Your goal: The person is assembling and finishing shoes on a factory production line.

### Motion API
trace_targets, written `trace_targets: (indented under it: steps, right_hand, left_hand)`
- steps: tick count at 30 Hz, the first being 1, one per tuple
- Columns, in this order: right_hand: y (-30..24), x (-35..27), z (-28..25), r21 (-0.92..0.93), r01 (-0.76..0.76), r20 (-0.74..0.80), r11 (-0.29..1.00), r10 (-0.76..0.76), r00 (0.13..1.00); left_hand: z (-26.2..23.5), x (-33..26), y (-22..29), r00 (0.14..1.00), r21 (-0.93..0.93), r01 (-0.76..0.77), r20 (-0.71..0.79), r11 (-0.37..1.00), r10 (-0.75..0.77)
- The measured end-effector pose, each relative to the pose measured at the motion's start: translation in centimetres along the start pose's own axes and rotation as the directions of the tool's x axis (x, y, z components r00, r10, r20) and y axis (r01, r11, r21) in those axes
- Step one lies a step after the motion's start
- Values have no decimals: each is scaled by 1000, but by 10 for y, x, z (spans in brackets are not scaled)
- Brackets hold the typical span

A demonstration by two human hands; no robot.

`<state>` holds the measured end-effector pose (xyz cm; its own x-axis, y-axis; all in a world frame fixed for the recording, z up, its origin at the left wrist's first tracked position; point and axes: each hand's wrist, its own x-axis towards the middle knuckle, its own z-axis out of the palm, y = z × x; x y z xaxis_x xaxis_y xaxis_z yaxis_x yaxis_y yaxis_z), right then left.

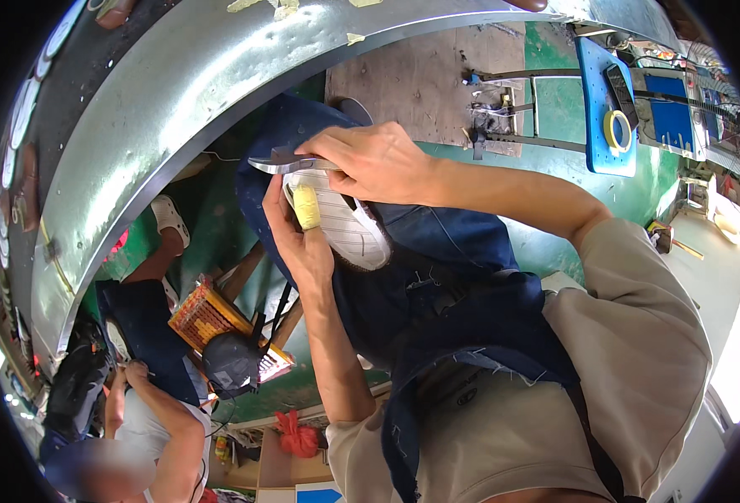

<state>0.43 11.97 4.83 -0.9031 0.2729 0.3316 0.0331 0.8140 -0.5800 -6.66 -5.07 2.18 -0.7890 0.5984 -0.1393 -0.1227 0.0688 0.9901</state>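
A dark shoe with its white, thin-lined face (360, 241) turned up rests over my lap on a dark blue apron (470, 243). My left hand (303, 247) grips its left side, the thumb, wrapped in yellow tape, pressed on the white face. Above the shoe's far end, my right hand (378, 159) is closed round a shiny metal hand tool (269, 164) that points left. The tool lies across or just over that end; whether it touches the shoe, I cannot tell. My fingers hide part of the tool, so its exact kind is unclear.
A curved metal-covered bench edge (211, 75) arcs along the far left. At the right back stands a blue perforated board (598, 126) with a tape roll (616, 132) on it. A co-worker (165, 432) sits at lower left, near a beaded seat (206, 317) and a black fan-like object (231, 363).
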Motion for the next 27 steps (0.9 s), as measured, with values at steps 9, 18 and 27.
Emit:
trace_targets:
  steps: [9, 18, 27]
  right_hand:
    - [13, -1, -8, 301, -315, 185, 900, 269, 945]
    - [-19, -40, -34, 512, -814, 753, 274, 313, 579]
    - [-14, -39, -37, 546, -779, 837, -307, 157, 525]
  left_hand:
    - [-11, 3, -6, 996, -27, -82, 24, 996, 82]
    - [5, 4, 5, 988, 106, -138, -49, 985, 144]
    - [6, -2, 12, 989, 105, -128, -60, 986, 135]
